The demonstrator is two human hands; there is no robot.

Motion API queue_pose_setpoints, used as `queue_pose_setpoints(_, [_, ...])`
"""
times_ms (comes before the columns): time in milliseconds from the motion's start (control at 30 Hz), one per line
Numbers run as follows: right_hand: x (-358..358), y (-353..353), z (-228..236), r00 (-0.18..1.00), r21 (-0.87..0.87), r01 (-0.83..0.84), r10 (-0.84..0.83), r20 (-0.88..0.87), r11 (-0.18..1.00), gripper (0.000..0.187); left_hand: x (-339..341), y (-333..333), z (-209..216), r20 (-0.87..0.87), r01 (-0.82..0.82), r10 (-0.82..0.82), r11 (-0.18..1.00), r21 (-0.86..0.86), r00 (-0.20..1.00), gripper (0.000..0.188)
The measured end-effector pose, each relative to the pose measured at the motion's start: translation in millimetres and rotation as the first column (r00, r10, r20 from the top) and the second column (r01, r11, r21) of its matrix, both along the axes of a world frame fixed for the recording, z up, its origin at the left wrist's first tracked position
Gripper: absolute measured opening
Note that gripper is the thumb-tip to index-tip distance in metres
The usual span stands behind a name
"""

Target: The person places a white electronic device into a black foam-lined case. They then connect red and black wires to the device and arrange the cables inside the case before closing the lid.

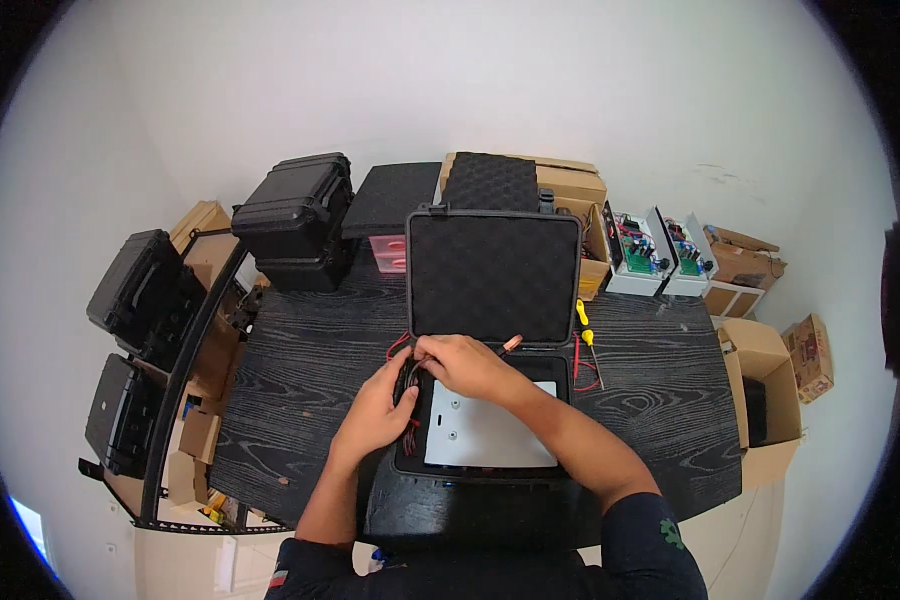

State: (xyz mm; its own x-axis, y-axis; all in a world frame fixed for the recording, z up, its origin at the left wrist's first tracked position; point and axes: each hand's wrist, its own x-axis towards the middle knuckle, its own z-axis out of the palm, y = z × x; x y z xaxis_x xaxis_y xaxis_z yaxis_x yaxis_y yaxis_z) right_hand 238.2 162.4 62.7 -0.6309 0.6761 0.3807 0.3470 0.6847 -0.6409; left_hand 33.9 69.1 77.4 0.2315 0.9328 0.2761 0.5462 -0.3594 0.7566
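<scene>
The left hand (375, 412) curls thumb and fingers in a nearly closed grip around dark cables (412, 378), just left of the frame's centre. The right hand (460, 362) bends its fingertips over the same bundle; whether that grip pinches it, I cannot tell. The cables lie along the left side of an open black case (567, 385), beside a pale grey panel (490, 430). The case sits on a dark table (660, 400), with yellow-handled screwdrivers (587, 338) to its right and stacked black cases (295, 215) at upper left.
</scene>
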Motion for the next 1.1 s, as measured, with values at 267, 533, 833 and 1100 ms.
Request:
queue_pose_setpoints(267, [9.4, -5.2, 2.3, 0.974, 0.047, 0.054, -0.063, 0.219, 0.997, 0.021, 3.0, 13.2, -6.1, -0.174, 0.046, -0.034, 0.997, 0.065, 0.984, 0.048])
queue_pose_setpoints(533, [74.4, -21.3, 30.8, 0.957, 0.111, 0.117, -0.142, 0.252, 0.987, 0.042, 7.5, 21.8, -15.8, -0.182, -0.013, 0.038, 0.991, 0.133, 0.983, 0.035])
queue_pose_setpoints(833, [105.3, -39.3, 6.1, 0.93, 0.212, 0.29, -0.327, 0.166, 0.933, 0.03, 17.3, 16.8, -7.6, -0.357, 0.005, 0.065, 0.982, 0.191, 0.932, 0.025])
queue_pose_setpoints(1100, [104.2, -45.9, -1.8, 0.915, 0.379, 0.334, -0.393, 0.088, 0.863, 0.02, 24.2, 16.7, -18.4, -0.37, -0.008, 0.108, 0.965, 0.261, 0.923, 0.029])
